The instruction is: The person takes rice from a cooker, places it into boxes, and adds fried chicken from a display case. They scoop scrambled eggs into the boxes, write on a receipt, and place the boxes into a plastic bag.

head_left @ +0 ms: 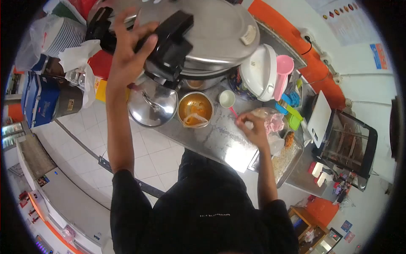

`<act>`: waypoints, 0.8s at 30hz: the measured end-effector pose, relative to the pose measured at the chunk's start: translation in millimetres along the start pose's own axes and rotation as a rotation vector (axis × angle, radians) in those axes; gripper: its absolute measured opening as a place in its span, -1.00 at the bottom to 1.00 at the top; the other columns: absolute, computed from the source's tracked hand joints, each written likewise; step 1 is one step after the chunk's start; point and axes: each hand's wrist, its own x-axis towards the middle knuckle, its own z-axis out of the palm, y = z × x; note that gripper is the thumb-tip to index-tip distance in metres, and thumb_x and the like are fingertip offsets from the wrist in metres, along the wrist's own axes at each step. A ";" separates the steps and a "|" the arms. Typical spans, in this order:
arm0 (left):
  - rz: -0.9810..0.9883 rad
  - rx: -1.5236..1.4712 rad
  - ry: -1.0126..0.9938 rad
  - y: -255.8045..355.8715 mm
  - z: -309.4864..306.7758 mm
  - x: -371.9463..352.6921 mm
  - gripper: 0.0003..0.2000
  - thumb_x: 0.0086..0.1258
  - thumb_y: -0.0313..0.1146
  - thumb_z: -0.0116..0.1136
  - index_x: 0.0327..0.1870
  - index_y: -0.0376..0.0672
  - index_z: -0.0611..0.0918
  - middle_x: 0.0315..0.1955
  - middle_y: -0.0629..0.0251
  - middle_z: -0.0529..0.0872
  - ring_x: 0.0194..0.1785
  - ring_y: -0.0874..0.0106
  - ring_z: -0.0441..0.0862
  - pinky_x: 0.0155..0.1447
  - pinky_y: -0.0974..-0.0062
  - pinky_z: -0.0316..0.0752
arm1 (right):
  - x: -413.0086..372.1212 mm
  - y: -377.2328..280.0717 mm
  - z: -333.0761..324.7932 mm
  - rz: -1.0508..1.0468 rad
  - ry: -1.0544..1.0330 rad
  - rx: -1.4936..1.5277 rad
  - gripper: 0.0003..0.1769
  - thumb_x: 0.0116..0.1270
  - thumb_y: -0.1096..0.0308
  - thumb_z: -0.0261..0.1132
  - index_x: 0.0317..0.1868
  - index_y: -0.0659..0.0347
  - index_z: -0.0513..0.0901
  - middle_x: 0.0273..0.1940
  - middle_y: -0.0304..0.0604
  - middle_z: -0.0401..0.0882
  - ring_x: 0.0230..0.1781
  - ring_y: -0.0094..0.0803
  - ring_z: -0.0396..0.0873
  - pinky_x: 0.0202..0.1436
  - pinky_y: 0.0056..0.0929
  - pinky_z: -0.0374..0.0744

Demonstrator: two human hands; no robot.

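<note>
My left hand [129,55], fingers spread, is up against the black handle [171,46] of a large steel cooker with a broad metal lid [211,29]. Its thumb and index fingertips lie at the edge of the handle. Over the steel counter, my right hand [253,129] is closed in a pinch at the end of a pink handle that belongs to a small white-bowled scoop [227,99]. Left of the scoop stands a steel bowl [195,111] of orange-brown liquid with a clear plastic piece in it. A domed steel lid [153,102] sits beside that bowl.
A white-lidded container [258,72] and a pink dipper [282,74] stand at the back right. Near my right forearm are a plastic bag [272,120], green tongs [294,120] and a metal tray [292,163]. A blue cooler box [42,99] stands left.
</note>
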 end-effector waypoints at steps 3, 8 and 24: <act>-0.033 0.160 -0.230 50.6 1.8 47.7 -0.27 0.38 -0.36 0.24 0.43 -0.14 0.00 0.08 0.04 0.64 0.24 0.31 0.49 0.42 0.37 0.17 | 74.5 -55.1 -2.0 -0.182 -0.020 -0.045 -0.91 0.30 0.45 0.35 -0.32 0.29 0.62 -0.45 -0.27 0.60 -0.40 -0.60 0.51 -0.24 -0.57 0.50; 0.090 0.358 -0.278 102.1 13.7 115.4 -0.17 0.34 -0.20 0.30 0.44 -0.27 0.00 -0.09 -0.14 0.68 -0.01 0.29 0.63 0.10 0.45 0.49 | 215.2 -67.5 11.0 -0.512 -0.125 -0.384 -0.64 0.26 0.21 0.39 -0.03 0.20 0.56 -0.31 -0.15 0.64 -0.27 -0.31 0.62 -0.18 -0.31 0.54; 0.171 0.447 -0.264 134.4 37.1 130.7 -0.13 0.34 -0.28 0.28 0.39 -0.48 -0.10 -0.15 -0.10 0.69 -0.04 0.30 0.64 0.09 0.46 0.49 | 304.4 -83.0 42.1 -0.315 0.148 -0.854 -0.02 -0.18 -0.13 0.46 0.31 0.05 0.42 0.27 0.11 0.44 0.34 0.04 0.34 0.42 -0.21 0.31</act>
